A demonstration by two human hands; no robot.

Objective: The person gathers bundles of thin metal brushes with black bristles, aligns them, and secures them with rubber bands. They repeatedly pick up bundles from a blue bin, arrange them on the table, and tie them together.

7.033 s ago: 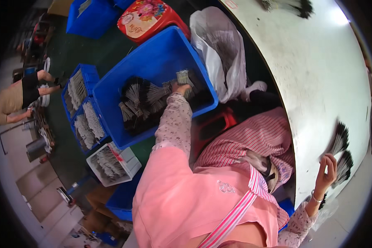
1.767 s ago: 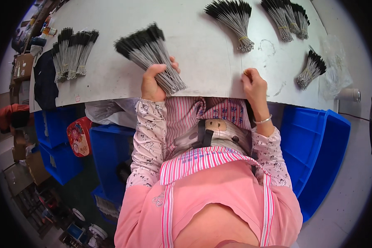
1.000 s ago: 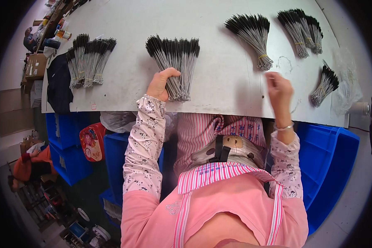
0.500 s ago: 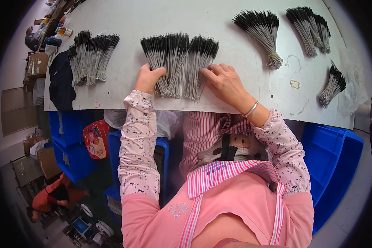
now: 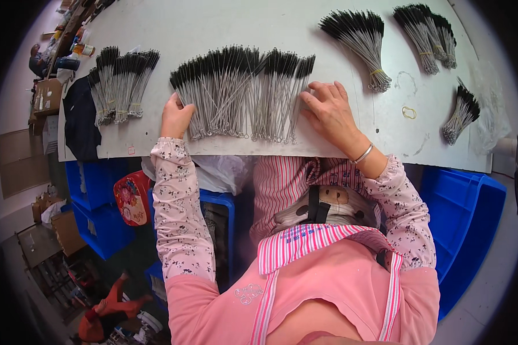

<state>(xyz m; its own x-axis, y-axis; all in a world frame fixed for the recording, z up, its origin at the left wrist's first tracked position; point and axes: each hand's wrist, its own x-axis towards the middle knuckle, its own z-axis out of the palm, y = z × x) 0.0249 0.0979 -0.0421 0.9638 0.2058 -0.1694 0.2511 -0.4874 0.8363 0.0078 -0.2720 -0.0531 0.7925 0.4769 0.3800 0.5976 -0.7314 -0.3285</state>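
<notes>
Head view: loose brushes lie flat in a wide fan on the pale table, close to its near edge, between the two hands. Thin grey wire stems, black bristle heads pointing away from the person, small wire loops at the near ends. Heads pack into a dense, ragged dark band; stems run roughly parallel, some crossing, looser toward the right, where a slanted split divides off a smaller cluster. Loop ends form an uneven row. Left hand at the fan's left edge, fingers bent, thumb against the outer stems; can't tell if it pinches any. Right hand at the right edge, palm down, loosely curled, fingertips by the outermost stems; actual hold can't be made out. Yellow rubber band on the table, right of that hand; banded bundle beyond it.
</notes>
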